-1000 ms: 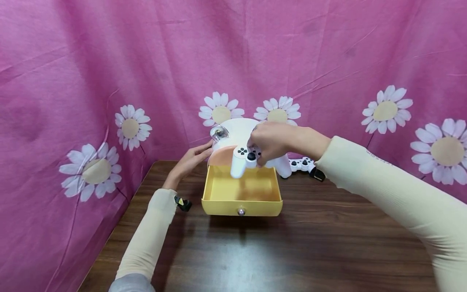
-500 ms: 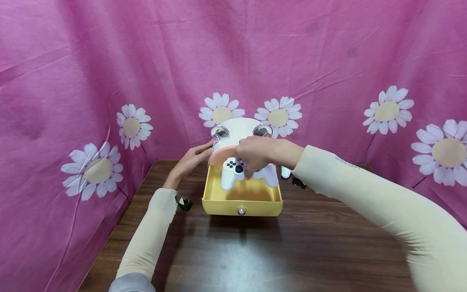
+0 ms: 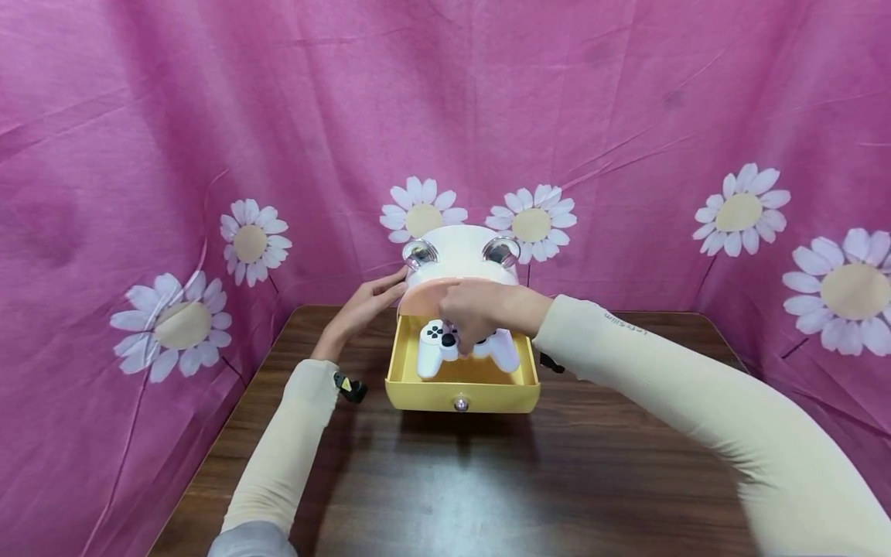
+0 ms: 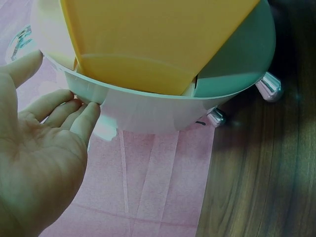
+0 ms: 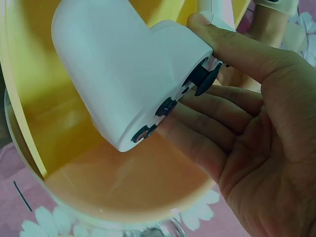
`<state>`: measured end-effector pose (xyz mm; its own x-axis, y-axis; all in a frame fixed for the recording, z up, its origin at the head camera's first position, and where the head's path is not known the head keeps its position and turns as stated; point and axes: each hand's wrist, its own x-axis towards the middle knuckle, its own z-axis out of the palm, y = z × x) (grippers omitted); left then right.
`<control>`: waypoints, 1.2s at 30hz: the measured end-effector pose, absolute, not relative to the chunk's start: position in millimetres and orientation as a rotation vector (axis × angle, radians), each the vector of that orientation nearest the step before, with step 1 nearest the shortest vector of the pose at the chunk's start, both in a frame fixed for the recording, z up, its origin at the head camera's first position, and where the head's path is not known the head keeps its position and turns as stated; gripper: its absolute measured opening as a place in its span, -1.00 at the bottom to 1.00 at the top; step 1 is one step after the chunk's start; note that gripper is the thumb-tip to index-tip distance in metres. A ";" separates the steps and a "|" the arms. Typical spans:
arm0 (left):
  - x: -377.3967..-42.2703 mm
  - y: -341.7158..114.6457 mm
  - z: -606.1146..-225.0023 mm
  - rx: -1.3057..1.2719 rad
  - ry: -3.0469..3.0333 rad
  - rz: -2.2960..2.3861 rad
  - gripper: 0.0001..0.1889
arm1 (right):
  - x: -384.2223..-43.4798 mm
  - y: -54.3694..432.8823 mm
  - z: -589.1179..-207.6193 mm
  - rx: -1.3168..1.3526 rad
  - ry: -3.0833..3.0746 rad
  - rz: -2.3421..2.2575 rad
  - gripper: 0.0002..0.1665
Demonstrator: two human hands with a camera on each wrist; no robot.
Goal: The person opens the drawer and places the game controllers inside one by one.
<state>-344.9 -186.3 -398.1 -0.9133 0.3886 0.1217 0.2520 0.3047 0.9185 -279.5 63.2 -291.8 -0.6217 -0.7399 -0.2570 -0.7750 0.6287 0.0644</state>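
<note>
A white game controller with black thumbsticks is down within the open yellow drawer. My right hand pinches it by the middle; the right wrist view shows the thumb and fingers on opposite faces of the controller. The drawer is pulled out of a white rounded box with two shiny eye-like knobs and a peach inner front. On the box's left side, my left hand rests its fingertips. In the left wrist view, the left hand has extended fingers touching the white wall.
A brown wooden table carries the box. Pink cloth printed with daisies hangs close behind and at the sides. Metal feet hold the box up. The right sleeve covers part of the table at the right.
My right hand has carried the controller left and down, from over the drawer's right side into the drawer. Another controller behind at the right is now hidden by my arm. My left hand stayed still.
</note>
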 end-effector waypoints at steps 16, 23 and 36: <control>-341.3 -186.2 -402.0 0.585 2.425 1.683 -0.32 | -282.5 57.7 -332.5 -1.238 2.628 0.360 -0.60; -342.0 -185.7 -401.0 0.581 2.412 1.691 -0.32 | -283.6 58.3 -337.1 -1.204 2.625 0.322 -0.60; -342.3 -184.7 -399.0 0.578 2.391 1.713 -0.34 | -286.6 62.0 -331.3 -1.237 2.616 0.316 -0.74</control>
